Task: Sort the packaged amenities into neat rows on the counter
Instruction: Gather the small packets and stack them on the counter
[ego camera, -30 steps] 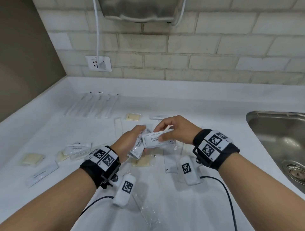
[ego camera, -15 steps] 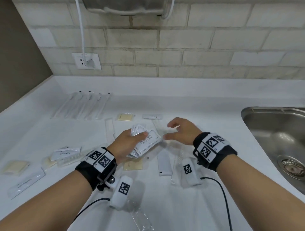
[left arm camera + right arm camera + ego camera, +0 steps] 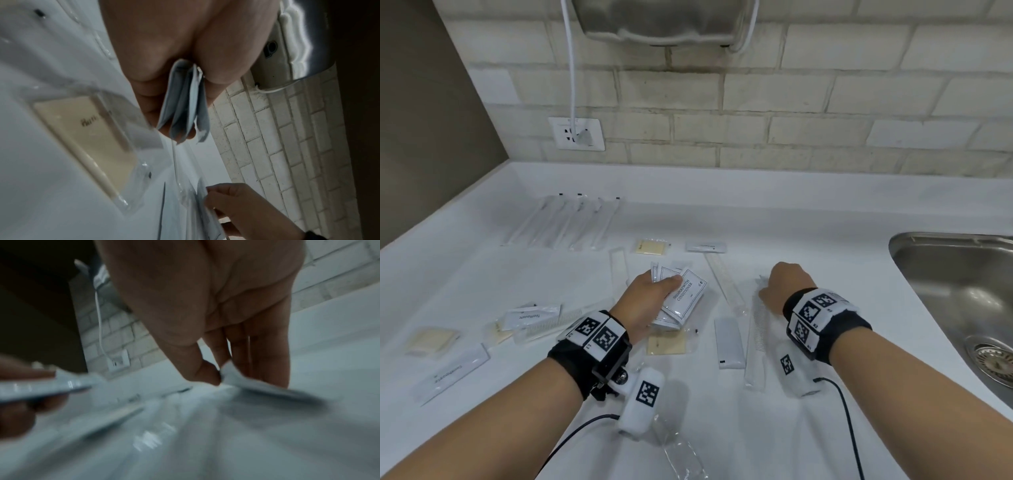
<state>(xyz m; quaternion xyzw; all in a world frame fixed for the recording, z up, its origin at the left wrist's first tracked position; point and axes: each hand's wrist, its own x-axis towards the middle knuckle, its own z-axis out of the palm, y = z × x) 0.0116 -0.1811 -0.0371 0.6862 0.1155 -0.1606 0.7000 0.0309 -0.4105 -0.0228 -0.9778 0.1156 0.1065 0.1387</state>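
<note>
My left hand (image 3: 650, 291) grips a stack of white shampoo sachets (image 3: 685, 298) a little above the white counter (image 3: 825, 222); the left wrist view shows their edges (image 3: 185, 105) squeezed between thumb and fingers. To the right, my right hand (image 3: 786, 284) is down on the counter. Its thumb and fingers (image 3: 207, 374) pinch the corner of a white packet (image 3: 257, 386) that lies flat. In the head view only the packet's tip (image 3: 761, 284) peeks out past the knuckles, beside a long comb packet (image 3: 756, 325).
Several toothbrush packets (image 3: 565, 219) lie in a row at the back left. Soap packets (image 3: 667, 344), toothpaste sachets (image 3: 530, 315) and another comb packet (image 3: 724, 277) are scattered about. A steel sink (image 3: 962, 291) is on the right; a socket (image 3: 577, 133) is on the brick wall.
The right hand left its sachet on the left hand's stack, then moved right and down to the counter, where it now pinches a packet. The left hand stayed in place with the stack.
</note>
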